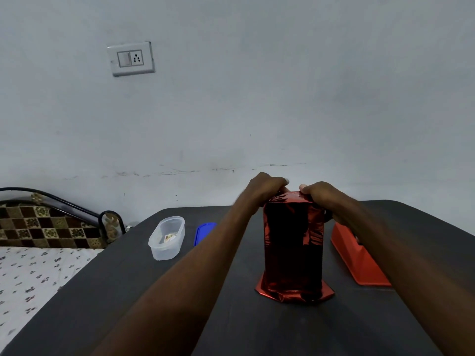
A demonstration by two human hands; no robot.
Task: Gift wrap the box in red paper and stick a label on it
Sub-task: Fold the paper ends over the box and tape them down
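A tall box wrapped in shiny red paper [293, 245] stands upright on the dark table [231, 317], with loose paper flaring out around its base. My left hand [264, 186] grips the paper at the box's top left edge. At the top right edge, my right hand [321, 195] curls over the paper in the same way. Both hands' fingertips are hidden behind the top fold. No label shows on the box.
An orange tape dispenser [359, 255] lies right of the box, partly under my right forearm. A clear plastic tub [167, 238] with small items inside and its blue lid [203, 233] sit at the left. A bed with a floral sheet [38, 278] borders the table's left side.
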